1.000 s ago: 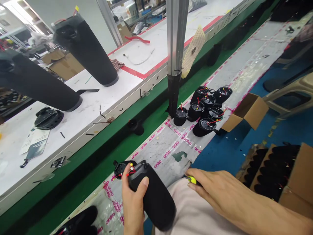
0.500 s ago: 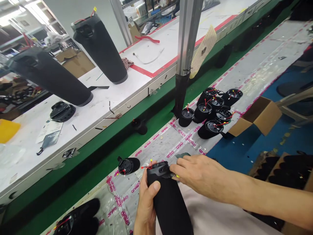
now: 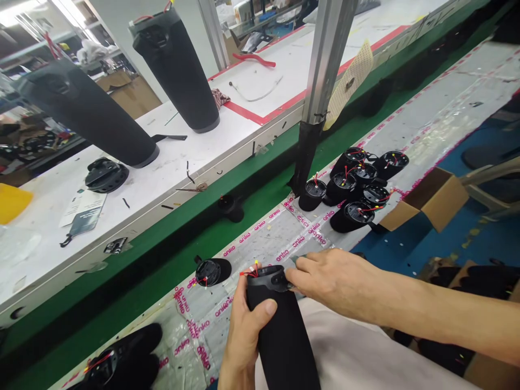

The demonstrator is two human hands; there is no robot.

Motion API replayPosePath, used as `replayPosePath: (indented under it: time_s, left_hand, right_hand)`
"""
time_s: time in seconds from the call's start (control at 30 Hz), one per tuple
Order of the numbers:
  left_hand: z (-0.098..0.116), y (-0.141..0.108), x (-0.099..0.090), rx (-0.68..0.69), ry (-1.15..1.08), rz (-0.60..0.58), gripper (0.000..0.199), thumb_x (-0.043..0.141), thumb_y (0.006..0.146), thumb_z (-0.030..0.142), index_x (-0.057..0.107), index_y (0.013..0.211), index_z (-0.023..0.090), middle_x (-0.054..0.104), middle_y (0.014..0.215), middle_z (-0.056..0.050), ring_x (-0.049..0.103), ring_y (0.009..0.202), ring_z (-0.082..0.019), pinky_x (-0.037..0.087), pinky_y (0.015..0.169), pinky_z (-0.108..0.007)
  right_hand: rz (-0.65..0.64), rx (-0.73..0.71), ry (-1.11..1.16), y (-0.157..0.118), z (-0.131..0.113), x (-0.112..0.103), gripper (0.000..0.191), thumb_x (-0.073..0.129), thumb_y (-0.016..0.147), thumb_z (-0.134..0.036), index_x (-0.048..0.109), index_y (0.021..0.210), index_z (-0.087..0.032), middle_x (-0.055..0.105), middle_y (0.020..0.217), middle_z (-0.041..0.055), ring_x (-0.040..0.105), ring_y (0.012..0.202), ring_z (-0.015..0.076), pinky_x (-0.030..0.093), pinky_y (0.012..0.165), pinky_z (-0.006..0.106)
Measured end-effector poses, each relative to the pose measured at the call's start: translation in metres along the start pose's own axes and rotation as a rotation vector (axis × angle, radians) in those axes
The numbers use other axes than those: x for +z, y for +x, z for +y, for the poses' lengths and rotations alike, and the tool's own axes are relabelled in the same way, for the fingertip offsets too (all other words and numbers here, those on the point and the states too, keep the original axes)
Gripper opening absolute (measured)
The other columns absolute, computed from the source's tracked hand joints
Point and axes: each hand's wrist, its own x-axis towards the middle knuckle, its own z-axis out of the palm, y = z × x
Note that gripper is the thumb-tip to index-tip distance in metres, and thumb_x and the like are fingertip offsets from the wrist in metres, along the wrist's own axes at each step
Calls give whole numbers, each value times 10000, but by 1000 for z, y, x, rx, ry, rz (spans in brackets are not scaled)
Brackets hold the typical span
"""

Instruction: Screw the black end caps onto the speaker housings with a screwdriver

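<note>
A black cloth-covered cylindrical speaker (image 3: 284, 330) leans over my lap, its open top end facing up and away. My left hand (image 3: 249, 327) is wrapped round its upper part, thumb across the front. Red wires with small red and yellow plugs (image 3: 255, 265) stick out of that top. At the right side of the rim my right hand (image 3: 320, 276) is closed, fingertips against the dark plastic collar (image 3: 270, 279). A bit of something dark green shows above its fingers; what they grip is mostly hidden. Just beyond, another speaker (image 3: 213, 272) stands on the plastic-covered bench.
Several wired speakers (image 3: 353, 214) stand grouped to the right, beside an open cardboard box (image 3: 426, 197). More speakers (image 3: 134, 360) are at lower left. A metal post (image 3: 325, 65) rises ahead. On the white shelf (image 3: 219, 151) stand two taller speakers (image 3: 179, 70) and a black round part (image 3: 106, 175).
The view has shifted slightly. My right hand has turned a little at the rim, and the yellow bit under its fingers no longer shows. My left hand keeps its hold on the speaker.
</note>
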Motion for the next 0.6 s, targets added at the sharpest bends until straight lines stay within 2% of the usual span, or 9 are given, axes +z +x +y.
replayPosePath:
  time_s: [0.17, 0.3, 0.37, 0.53, 0.6]
  left_hand:
    - [7, -4, 3, 79, 196, 42, 829, 933, 616, 531, 637, 1334, 241, 743, 1302, -111, 658, 1247, -385, 465, 1112, -479]
    - [7, -3, 2, 99, 263, 47, 834, 925, 636, 539, 621, 1357, 252, 725, 1337, -109, 654, 1247, -375, 460, 1104, -462]
    - [6, 0, 1, 89, 211, 26, 844, 922, 632, 537, 620, 1363, 243, 724, 1336, -113, 647, 1261, -376, 473, 1095, -448]
    - [-2, 6, -2, 133, 83, -27, 883, 950, 586, 496, 620, 1362, 232, 736, 1319, -106, 685, 1177, -327, 533, 1033, -388]
    - [-8, 6, -6, 67, -40, -62, 863, 951, 592, 475, 628, 1357, 241, 759, 1257, -101, 727, 1049, -291, 578, 931, -364]
  right_hand:
    - [-91, -39, -7, 2, 3, -15, 264, 610, 837, -26, 519, 985, -224, 617, 773, -6, 535, 571, 167, 152, 508, 333]
    - [-122, -36, 10, 5, 5, -11, 126, 617, 939, -122, 547, 977, -220, 641, 749, -1, 565, 558, 175, 139, 496, 339]
    - [-91, -13, 58, 5, 5, -3, 43, 585, 1024, -219, 569, 984, -215, 664, 761, 3, 608, 594, 182, 172, 497, 332]
    - [72, 65, 323, -3, 4, 16, 183, 501, 1085, -306, 617, 1006, -189, 714, 824, 16, 681, 701, 179, 350, 564, 308]
    - [146, 105, 480, -9, 8, 18, 266, 419, 1113, -326, 627, 1027, -185, 720, 815, 18, 662, 676, 160, 405, 599, 297]
